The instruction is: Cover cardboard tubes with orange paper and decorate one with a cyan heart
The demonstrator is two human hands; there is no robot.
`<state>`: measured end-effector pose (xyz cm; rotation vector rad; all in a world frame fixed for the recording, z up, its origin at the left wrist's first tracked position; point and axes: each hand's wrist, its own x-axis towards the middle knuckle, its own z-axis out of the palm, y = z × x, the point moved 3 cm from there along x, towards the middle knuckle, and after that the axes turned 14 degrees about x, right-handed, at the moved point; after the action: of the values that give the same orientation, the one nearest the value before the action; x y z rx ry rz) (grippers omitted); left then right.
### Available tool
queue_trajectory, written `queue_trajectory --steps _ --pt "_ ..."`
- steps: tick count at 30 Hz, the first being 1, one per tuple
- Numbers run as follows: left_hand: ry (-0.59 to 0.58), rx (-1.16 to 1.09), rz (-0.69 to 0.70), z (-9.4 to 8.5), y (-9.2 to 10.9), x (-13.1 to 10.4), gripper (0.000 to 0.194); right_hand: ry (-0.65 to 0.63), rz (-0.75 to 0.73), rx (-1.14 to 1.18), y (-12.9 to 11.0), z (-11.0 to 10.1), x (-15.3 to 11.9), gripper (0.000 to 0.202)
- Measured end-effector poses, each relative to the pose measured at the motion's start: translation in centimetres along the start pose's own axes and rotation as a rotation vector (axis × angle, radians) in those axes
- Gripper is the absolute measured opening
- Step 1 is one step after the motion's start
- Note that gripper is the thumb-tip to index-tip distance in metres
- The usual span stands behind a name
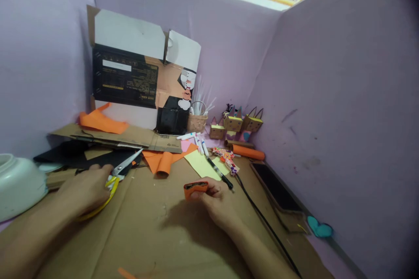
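My left hand [88, 185] is closed around a pair of scissors [114, 187] with yellow handles. Their metal blades point up and to the right, and part of the handles is hidden by my fingers. In my right hand [218, 202] is a small orange-covered cardboard piece [193, 191], pinched between thumb and fingers above the cardboard sheet [144, 235]. Its upper end shows a brown inside with a dark gap. Beyond it stands a rolled orange tube [164, 164], close to a yellow paper sheet [199, 163].
At far left stands a white pot [19, 187]. White markers [199, 144], a black pen [219, 173] and a floral glue gun [229, 161] with a black cable lie behind my right hand. A phone [278, 187] rests along the right wall. A flattened box [127, 78] leans at the back.
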<state>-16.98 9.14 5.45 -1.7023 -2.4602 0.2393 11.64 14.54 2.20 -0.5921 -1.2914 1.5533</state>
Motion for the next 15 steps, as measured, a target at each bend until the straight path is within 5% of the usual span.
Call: queue_trajectory --steps 5,12,15 --pt "0.017 -0.036 -0.032 0.2 0.4 -0.2 0.04 0.011 0.023 0.023 0.0 -0.1 0.0 0.014" --pt "0.026 -0.072 -0.109 -2.6 -0.6 -1.0 0.049 0.006 0.03 0.003 -0.5 0.3 0.1 0.014" --pt "0.071 -0.253 -0.146 -3.5 -1.5 -0.9 0.05 0.014 0.005 0.007 -0.7 0.1 0.1 0.013"
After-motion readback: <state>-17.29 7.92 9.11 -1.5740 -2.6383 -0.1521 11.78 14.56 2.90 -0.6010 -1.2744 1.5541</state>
